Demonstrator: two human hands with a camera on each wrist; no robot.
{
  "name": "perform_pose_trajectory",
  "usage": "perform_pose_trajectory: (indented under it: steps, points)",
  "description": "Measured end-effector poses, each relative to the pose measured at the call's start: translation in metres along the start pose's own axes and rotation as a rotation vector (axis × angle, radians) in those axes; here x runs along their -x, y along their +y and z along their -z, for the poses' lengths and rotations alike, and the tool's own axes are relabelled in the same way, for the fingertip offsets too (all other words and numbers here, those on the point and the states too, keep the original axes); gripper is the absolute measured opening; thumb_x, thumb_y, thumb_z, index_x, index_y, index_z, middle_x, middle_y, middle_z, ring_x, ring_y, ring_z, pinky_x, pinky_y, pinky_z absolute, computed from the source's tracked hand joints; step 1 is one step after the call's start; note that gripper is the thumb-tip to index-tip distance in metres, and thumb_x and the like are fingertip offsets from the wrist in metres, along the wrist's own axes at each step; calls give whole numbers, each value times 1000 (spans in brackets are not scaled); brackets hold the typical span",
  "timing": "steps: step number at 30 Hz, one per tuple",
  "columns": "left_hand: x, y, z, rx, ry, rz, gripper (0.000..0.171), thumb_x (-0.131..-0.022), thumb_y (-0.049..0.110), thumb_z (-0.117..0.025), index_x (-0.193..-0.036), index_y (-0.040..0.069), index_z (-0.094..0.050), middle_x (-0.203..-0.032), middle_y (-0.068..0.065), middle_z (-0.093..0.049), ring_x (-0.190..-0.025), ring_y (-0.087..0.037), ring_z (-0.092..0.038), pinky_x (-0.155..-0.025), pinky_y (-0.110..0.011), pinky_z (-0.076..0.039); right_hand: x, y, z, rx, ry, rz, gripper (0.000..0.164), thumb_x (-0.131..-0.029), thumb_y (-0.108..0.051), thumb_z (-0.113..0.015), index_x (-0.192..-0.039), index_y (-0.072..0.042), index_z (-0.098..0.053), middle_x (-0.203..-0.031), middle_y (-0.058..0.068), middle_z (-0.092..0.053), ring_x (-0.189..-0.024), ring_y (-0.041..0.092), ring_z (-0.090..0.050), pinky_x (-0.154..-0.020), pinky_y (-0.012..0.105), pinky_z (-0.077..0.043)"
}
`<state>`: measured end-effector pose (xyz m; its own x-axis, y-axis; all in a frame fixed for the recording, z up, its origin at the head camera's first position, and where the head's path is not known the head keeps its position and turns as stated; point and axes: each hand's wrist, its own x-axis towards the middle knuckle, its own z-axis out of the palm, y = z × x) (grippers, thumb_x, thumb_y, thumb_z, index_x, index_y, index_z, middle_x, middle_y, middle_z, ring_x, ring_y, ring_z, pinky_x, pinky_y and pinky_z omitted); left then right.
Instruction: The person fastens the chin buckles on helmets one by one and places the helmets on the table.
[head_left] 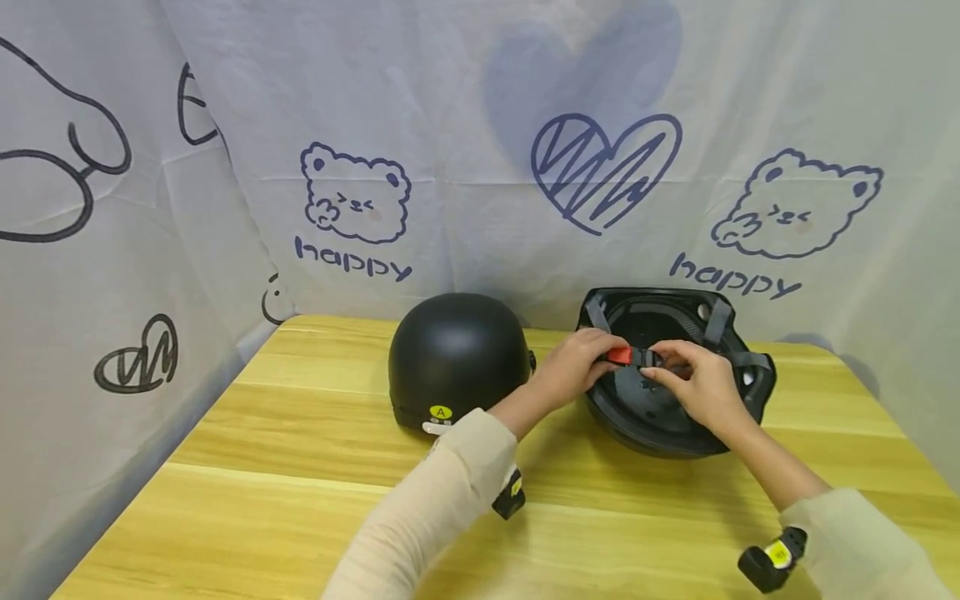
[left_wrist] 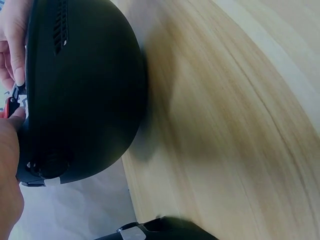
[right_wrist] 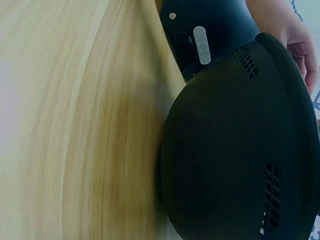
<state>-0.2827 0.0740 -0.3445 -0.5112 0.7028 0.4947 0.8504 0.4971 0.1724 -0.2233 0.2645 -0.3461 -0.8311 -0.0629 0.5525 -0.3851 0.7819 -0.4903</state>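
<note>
A black helmet point(head_left: 652, 437) lies upside down on the table, its hollow inside facing up with grey straps point(head_left: 718, 321). Over that opening, a red and black chin-strap buckle point(head_left: 628, 357) stretches between both hands. My left hand point(head_left: 573, 365) pinches its red end between thumb and fingers. The other, black end is pinched by my right hand point(head_left: 701, 379). In the left wrist view the buckle point(left_wrist: 12, 106) shows just past the helmet's rim, with the left thumb against it. The right wrist view is mostly filled by the helmet's shell point(right_wrist: 235, 140), which hides the right hand.
A second black helmet point(head_left: 459, 358) stands upright to the left, marked with a yellow "A" sticker point(head_left: 440, 412), close beside my left forearm. The wooden table point(head_left: 300, 500) backs onto a white printed curtain point(head_left: 465, 125). Small black cameras point(head_left: 772, 560) hang at both wrists.
</note>
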Motion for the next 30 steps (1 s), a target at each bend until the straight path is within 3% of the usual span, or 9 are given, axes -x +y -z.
perform_pose_trajectory:
  steps: [5,9,17,22,27,30]
  points:
    - [1,-1,-5,-10,34,-14,30,-87,18,-64,-116,13,-62,-109,-3,-65,-100,-15,-60,-90,-25,-47,2,3,-1,34,39,65,28,-71,-2,-77,-97,-1,-67,-80,12,-67,-68,20,-61,-58,26,-54]
    - [0,0,-4,-22,30,-18,30,-87,20,-64,-117,14,-62,-108,-2,-65,-100,-15,-60,-90,-25,-47,3,3,1,42,54,98,29,-69,-2,-78,-97,0,-67,-81,14,-66,-68,26,-62,-57,31,-53]
    - [0,3,2,14,-9,100,36,-86,25,-65,-119,10,-60,-121,-6,-62,-112,-18,-59,-96,-25,-46,2,1,0,46,52,108,31,-69,-2,-78,-98,0,-67,-80,14,-66,-68,27,-63,-59,38,-53]
    - [-1,0,3,9,-21,61,30,-84,24,-66,-110,10,-65,-111,-4,-66,-109,-17,-59,-97,-26,-45,2,5,0,41,54,131,30,-68,0,-78,-96,0,-67,-80,14,-67,-69,29,-65,-61,43,-54]
    - [-1,-3,2,22,-51,74,30,-85,25,-66,-111,10,-64,-109,-2,-67,-106,-17,-57,-95,-26,-45,2,8,-2,45,76,159,30,-65,-1,-80,-93,0,-70,-78,13,-69,-68,28,-66,-60,27,-53]
    - [-2,-3,1,33,-54,88,30,-85,26,-65,-111,10,-65,-108,-2,-67,-106,-17,-55,-94,-26,-45,2,9,-2,67,101,184,30,-63,-2,-81,-91,-1,-71,-76,12,-70,-67,27,-65,-59,29,-52]
